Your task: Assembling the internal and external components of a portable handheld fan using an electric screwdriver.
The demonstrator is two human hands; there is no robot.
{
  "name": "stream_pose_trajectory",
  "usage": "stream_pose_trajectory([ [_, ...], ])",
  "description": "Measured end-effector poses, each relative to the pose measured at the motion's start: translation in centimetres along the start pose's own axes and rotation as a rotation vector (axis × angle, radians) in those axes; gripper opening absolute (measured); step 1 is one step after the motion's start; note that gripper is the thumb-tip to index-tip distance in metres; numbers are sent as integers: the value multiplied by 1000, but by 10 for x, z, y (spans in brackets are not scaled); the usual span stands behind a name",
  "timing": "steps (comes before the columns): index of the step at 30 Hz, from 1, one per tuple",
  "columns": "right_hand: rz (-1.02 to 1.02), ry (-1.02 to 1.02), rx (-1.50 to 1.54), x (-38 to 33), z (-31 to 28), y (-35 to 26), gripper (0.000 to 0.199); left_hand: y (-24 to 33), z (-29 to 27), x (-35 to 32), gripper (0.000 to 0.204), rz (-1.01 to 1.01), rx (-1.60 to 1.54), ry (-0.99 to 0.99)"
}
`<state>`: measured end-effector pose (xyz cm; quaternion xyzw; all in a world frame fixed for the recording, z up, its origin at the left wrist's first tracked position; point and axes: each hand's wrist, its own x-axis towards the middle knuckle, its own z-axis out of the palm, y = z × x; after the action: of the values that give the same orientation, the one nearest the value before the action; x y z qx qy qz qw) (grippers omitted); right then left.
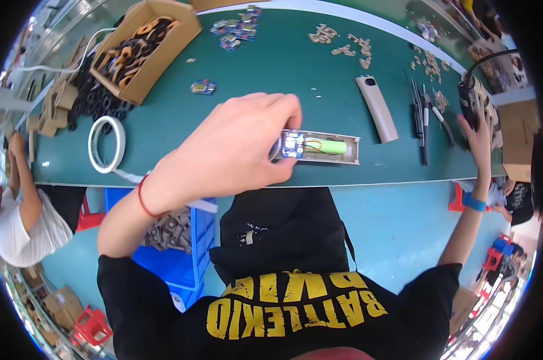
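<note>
1. The left hand [235, 144] pinches the beige housing [353, 156] at its left end, between thumb and curled fingers; this grip probably steadies it, open side up, leaving the circuit board [292, 144] and green battery [331, 147] exposed.
2. The right hand [478, 141] is at the black corded tool [467, 99], far right; whether its fingers close round it cannot be told; hand tools [425, 129] lie near, presumably for easy reach.
3. The housing extends rightward from the left hand's grip; it lies well apart from the right hand.
</note>
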<state>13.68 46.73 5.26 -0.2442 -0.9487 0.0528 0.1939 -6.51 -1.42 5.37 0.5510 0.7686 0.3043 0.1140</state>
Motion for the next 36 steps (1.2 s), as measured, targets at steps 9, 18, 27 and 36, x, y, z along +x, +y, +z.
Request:
stream_pose_trajectory([
  [9,29,-125,1178,0,-48,-89,55,0,-2,3,30,-63,14,-90],
  [18,-441,-238,2194,-14,-21,-284,46,-8,8,-1,32,3,80,34],
  [27,-634,-349,2071,-31,19,-349,68,-10,7,-5,33,7,25,55],
  [36,-521,-431,1979,-27,28,-347,66,-12,10,-3,38,12,49,57],
])
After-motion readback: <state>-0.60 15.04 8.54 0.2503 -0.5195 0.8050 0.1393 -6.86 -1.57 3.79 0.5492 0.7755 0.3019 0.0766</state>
